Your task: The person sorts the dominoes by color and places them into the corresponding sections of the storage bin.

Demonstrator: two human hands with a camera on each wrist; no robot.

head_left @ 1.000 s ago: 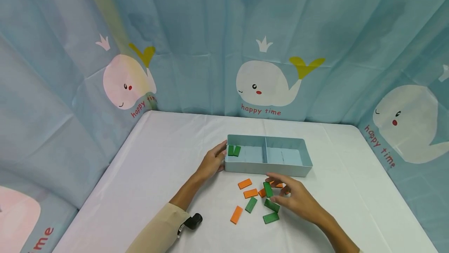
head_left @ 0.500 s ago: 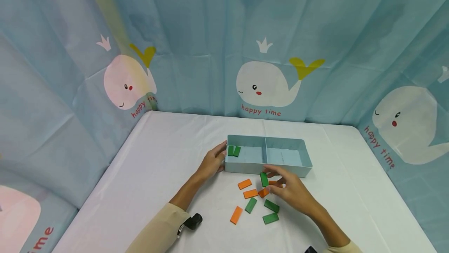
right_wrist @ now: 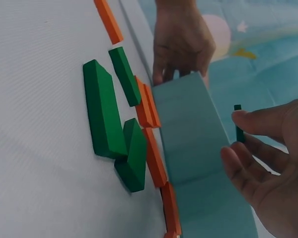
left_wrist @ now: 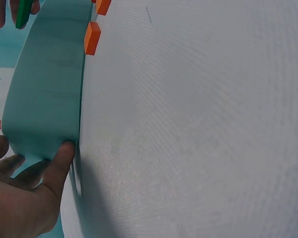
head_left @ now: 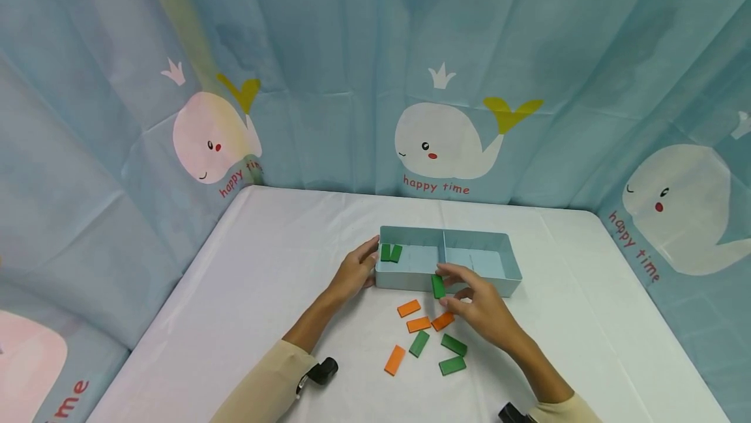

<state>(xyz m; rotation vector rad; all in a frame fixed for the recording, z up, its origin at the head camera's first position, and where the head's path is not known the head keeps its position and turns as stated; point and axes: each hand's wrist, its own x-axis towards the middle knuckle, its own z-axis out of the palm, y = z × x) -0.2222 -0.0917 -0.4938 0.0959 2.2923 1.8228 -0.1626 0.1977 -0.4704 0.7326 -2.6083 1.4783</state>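
A light blue two-compartment box (head_left: pixel 411 280) stands on the white table. At its left end my left hand (head_left: pixel 354 269) holds it, thumb near the front lower edge and fingers against the end in the left wrist view. My right hand (head_left: pixel 487 312) pinches a green block (head_left: pixel 438 287) between thumb and fingers, in front of the box's front wall near the divider. Two green blocks (head_left: pixel 385 252) lie in the left compartment. Before the box lie loose green blocks (head_left: pixel 452 365) and several orange blocks (head_left: pixel 395 360); the right wrist view shows more orange ones close to the box.
The white table (head_left: pixel 281 234) runs back to a blue curtain (head_left: pixel 328 130) printed with whales. Black wrist cameras (head_left: pixel 324 371) sit at both sleeves. Loose orange blocks (right_wrist: pixel 156 157) lie along the box's front wall.
My right hand has carried the green block up and left from above the loose blocks to the box's front wall. The left hand and box have stayed in place.
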